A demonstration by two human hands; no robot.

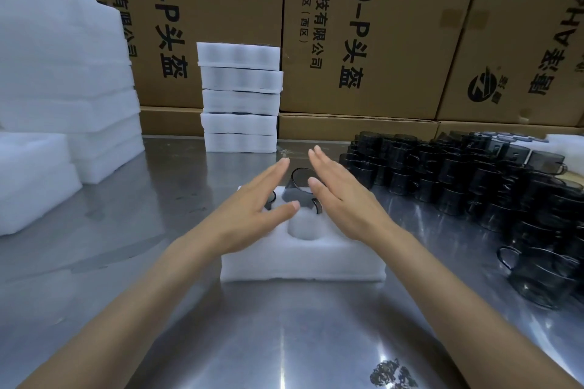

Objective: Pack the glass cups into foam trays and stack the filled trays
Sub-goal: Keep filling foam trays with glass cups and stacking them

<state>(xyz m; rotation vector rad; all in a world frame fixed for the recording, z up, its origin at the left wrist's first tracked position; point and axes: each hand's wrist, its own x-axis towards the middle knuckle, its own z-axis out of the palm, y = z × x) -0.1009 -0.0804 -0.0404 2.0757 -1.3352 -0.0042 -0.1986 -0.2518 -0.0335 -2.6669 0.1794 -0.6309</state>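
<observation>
1. Where the left hand (252, 208) and right hand (341, 199) spread over the foam tray (303, 262), much of the tray's far half is hidden; each grip is released, fingers straight, holding nothing.
2. Between the two hands, one dark glass cup (297, 186) shows its rim and part of its wall in a far pocket; whether either hand touches it cannot be told.
3. Under the left fingers a second dark rim peeks out; under the right thumb a third dark edge shows. Both are mostly covered.
4. Nearer the wrists, one round pocket (305, 229) in the tray is bare foam.
5. Beyond the fingertips stands a stack of filled trays (240, 98), five high, on the steel table (284, 325); dark slivers show between some layers, contents otherwise hard to make out.
6. To the right of the right hand, well apart from it, a crowd of loose dark cups (474, 180) covers the table, running out of view at the frame edge.
7. Left of the left hand, well apart, piles of white foam sheets (63, 73) are cut off by the frame.
8. Behind everything, cardboard boxes (363, 25) with printed characters close off the table's far side.
</observation>
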